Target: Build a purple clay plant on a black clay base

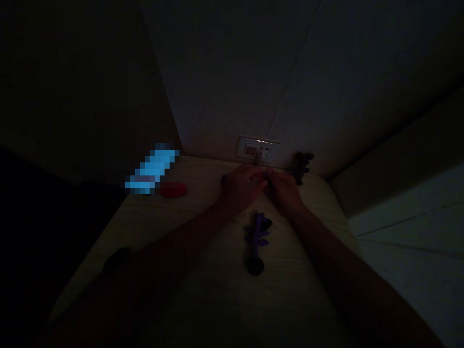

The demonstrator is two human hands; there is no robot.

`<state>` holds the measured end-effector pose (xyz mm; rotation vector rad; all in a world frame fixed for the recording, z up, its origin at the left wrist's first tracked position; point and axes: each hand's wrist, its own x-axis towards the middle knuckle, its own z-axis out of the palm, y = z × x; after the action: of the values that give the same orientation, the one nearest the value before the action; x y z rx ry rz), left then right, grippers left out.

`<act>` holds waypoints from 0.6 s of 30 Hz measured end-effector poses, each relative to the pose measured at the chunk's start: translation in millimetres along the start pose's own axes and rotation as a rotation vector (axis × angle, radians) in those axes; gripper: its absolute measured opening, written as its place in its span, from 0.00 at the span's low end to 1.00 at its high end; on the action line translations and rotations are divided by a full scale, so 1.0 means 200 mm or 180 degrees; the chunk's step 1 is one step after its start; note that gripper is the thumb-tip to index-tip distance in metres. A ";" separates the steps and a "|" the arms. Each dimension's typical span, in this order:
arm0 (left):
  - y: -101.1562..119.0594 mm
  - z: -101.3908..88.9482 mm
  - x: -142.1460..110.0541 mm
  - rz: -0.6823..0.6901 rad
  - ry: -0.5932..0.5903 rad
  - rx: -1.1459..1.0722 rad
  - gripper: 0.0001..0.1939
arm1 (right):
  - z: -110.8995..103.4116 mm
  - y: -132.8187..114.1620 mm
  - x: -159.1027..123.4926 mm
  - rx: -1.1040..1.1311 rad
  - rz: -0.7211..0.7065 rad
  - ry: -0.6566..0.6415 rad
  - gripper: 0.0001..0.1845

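The scene is very dark. My left hand point(241, 186) and my right hand point(284, 191) meet at the far edge of a pale wooden tabletop point(203, 270), fingers curled together around a small thing I cannot make out. A purple tip shows at the left hand's far side. Just below the hands lies a purple toy-like piece point(257, 239) with side prongs and a dark round base. A dark pronged piece point(301, 166) stands beside the right hand near the wall.
A wall socket plate point(258, 148) sits on the wall right behind the hands. A glowing blue screen point(152, 171) and a red round object point(173, 189) lie at the back left. A dark object point(116, 260) rests near the left edge. Pale floor point(409, 232) lies right.
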<state>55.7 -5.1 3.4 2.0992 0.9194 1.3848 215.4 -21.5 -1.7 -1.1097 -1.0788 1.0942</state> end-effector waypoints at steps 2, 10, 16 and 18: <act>-0.01 0.00 0.00 0.0012 -0.0073 0.0011 0.13 | 0.00 0.00 -0.01 -0.0102 0.0037 -0.0025 0.28; 0.00 0.00 0.00 0.0039 0.0127 -0.0001 0.02 | -0.01 0.00 0.01 -0.0067 0.0146 -0.0226 0.34; 0.02 -0.01 -0.01 -0.0053 0.0124 -0.0059 0.10 | 0.01 -0.03 0.01 0.0388 0.0298 -0.0261 0.33; 0.02 -0.01 -0.01 0.0052 0.0179 -0.0029 0.10 | 0.01 -0.04 0.01 0.0460 0.0339 -0.0296 0.30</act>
<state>54.9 -8.9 5.0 2.0750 0.9182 1.4603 214.1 -20.2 5.9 -1.0187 -1.0048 1.2983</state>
